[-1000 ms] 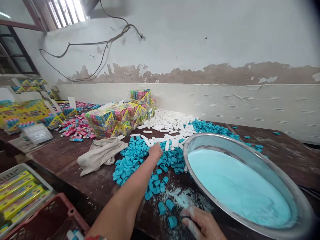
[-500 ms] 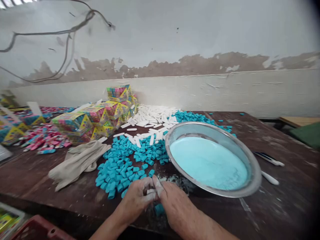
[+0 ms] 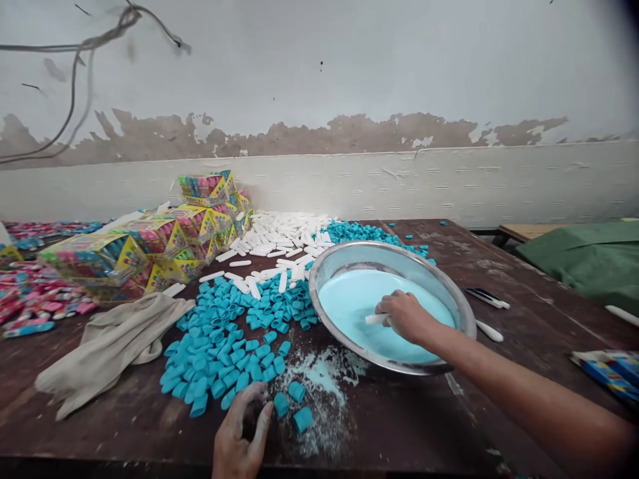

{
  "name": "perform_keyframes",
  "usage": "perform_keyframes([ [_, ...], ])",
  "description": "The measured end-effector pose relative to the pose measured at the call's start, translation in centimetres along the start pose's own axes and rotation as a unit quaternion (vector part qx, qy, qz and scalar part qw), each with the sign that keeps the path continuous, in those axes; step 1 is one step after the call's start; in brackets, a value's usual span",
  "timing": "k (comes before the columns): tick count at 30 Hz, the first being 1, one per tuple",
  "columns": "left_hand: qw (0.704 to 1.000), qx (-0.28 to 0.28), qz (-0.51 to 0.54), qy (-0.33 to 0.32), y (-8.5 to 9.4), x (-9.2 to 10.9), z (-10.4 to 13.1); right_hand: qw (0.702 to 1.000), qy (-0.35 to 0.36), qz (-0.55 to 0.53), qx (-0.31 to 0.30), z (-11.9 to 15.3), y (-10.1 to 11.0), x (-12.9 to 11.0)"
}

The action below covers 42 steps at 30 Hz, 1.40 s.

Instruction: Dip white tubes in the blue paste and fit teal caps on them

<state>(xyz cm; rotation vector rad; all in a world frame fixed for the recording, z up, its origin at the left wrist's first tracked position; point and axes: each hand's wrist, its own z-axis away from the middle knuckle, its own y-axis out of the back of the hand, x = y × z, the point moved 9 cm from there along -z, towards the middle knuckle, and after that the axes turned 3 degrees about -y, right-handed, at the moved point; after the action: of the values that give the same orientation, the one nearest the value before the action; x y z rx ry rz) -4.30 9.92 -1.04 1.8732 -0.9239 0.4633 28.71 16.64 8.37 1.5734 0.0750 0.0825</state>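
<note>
My right hand (image 3: 407, 316) is over the metal basin (image 3: 466, 319), its fingers closed on a small white plastic tube (image 3: 374, 319). The tube is at the surface of the light blue powder (image 3: 344, 299); whether its end dips in I cannot tell. Near the table's front edge, my left hand (image 3: 242, 429) has thumb and fingers curved apart, with nothing visible between them. Whitish powder coats its fingertips. Close beside it lie a few loose blue caps (image 3: 302, 419), and a heap of the same blue caps (image 3: 219, 352) spreads just beyond.
White tubes (image 3: 284, 233) are piled behind the caps. Stacked boxes of coloured sticks (image 3: 170, 233) and a beige cloth (image 3: 114, 339) lie to the left. Spilled powder (image 3: 324, 379) marks the brown table (image 3: 399, 426). A utility knife (image 3: 486, 297) and a white-handled tool (image 3: 489, 330) lie right of the basin.
My hands were together in front of the basin and have parted. The right moved up and right into the basin with a white tube; the left moved down and left, opening. The view turned right.
</note>
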Motion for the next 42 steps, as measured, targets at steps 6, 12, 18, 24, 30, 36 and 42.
perform_keyframes([
  [6,0.996,0.012,-0.048,-0.081,-0.5,1.3,0.1,0.997,0.026,0.051,-0.052,-2.3,-3.8,-1.4],
  [12,0.986,0.046,-0.045,-0.154,-0.3,1.7,0.3,0.993,0.068,-0.027,-0.096,-3.8,-6.2,-4.4],
  [18,0.987,0.039,-0.046,-0.150,-0.4,1.7,0.3,0.978,0.117,-0.117,-0.124,-3.5,-4.6,-4.3],
  [24,0.991,0.041,-0.034,-0.119,-0.3,1.4,0.2,0.986,0.107,-0.053,-0.118,-2.1,-3.8,-2.2],
  [30,0.991,0.046,-0.024,-0.124,-0.4,1.5,0.3,0.987,0.099,-0.009,-0.125,-3.0,-5.9,-4.4],
  [36,0.991,0.043,-0.020,-0.125,-0.5,1.3,0.4,0.978,0.132,-0.096,-0.126,-3.7,-5.1,-5.1],
  [42,0.992,0.050,-0.021,-0.114,-0.3,1.3,0.4,0.973,0.149,-0.094,-0.151,-2.3,-3.6,-3.0],
])
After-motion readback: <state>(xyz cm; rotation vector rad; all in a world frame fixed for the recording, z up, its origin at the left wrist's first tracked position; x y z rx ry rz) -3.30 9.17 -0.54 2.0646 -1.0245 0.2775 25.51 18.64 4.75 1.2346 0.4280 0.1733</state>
